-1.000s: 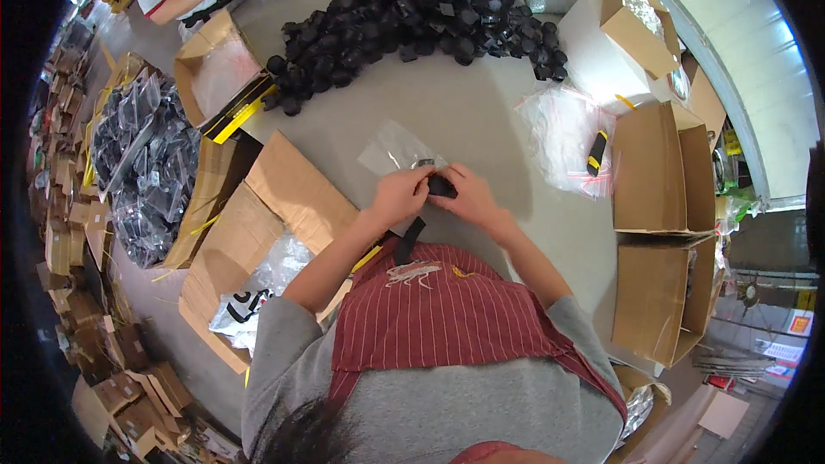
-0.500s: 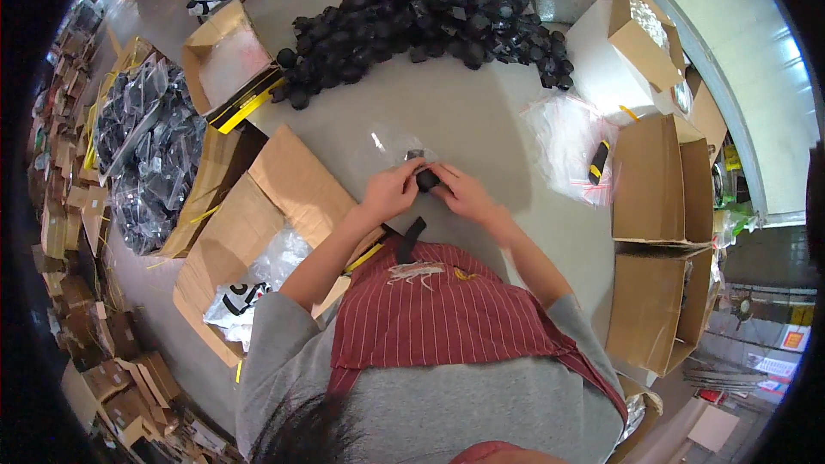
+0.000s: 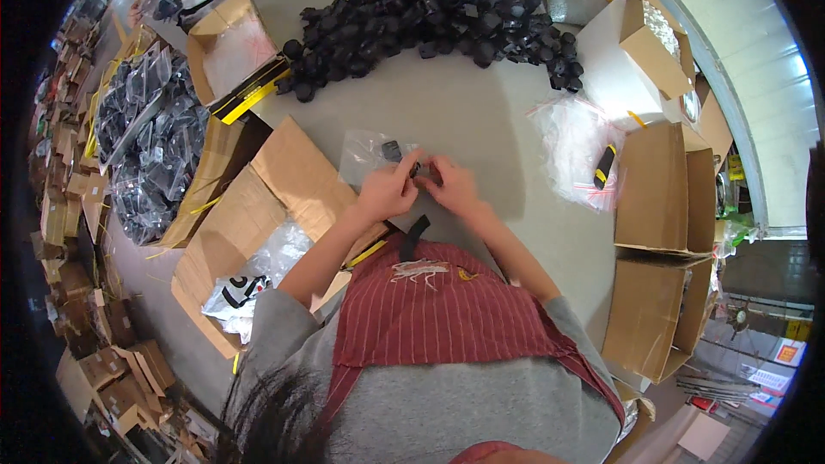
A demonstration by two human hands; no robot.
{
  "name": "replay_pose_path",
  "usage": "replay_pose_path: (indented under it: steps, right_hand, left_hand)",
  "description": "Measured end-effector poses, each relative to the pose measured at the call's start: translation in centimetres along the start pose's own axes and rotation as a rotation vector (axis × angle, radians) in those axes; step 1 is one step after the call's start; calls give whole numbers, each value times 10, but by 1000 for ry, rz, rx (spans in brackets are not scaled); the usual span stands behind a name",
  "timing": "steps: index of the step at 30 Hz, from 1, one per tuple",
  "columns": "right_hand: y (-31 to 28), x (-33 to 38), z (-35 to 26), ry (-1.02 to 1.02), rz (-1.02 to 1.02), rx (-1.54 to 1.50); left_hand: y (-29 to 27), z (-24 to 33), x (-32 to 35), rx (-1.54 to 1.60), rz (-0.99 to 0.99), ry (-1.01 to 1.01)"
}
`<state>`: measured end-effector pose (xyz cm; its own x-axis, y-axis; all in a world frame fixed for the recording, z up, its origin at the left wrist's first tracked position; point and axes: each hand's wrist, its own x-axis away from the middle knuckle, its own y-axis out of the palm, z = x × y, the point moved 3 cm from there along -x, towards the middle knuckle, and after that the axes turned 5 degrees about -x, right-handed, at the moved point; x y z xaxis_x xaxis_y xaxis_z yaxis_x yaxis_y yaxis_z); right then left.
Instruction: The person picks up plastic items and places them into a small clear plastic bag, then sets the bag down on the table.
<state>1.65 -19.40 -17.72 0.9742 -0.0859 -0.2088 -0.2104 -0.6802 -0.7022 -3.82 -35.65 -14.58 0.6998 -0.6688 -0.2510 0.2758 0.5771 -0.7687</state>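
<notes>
Black part [image 3: 416,170] | pinched between left hand [image 3: 387,192], right hand [image 3: 451,186] grip | over clear bag [image 3: 368,155]

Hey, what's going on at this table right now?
A person in a red striped apron works at a grey table. Both hands, the left hand and the right hand, meet over a small black part at the edge of a clear plastic bag. A big pile of black parts lies farther back, with open cardboard boxes around the table.
</notes>
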Motion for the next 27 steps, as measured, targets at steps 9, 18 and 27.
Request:
replay_pose_path:
  steps: [9, 18, 27]
  right_hand:
    - [-16, -19, -15, -322, -186, -104]
    - [11, -10, -29, -335, 22, 159]
    - [28, -30, -22, -380, 102, 326]
  left_hand:
    - [-13, -1, -1, -155, 45, 274]
    - [-17, -19, 32, -422, 312, -128]
    - [-3, 23, 29, -197, 268, 44]
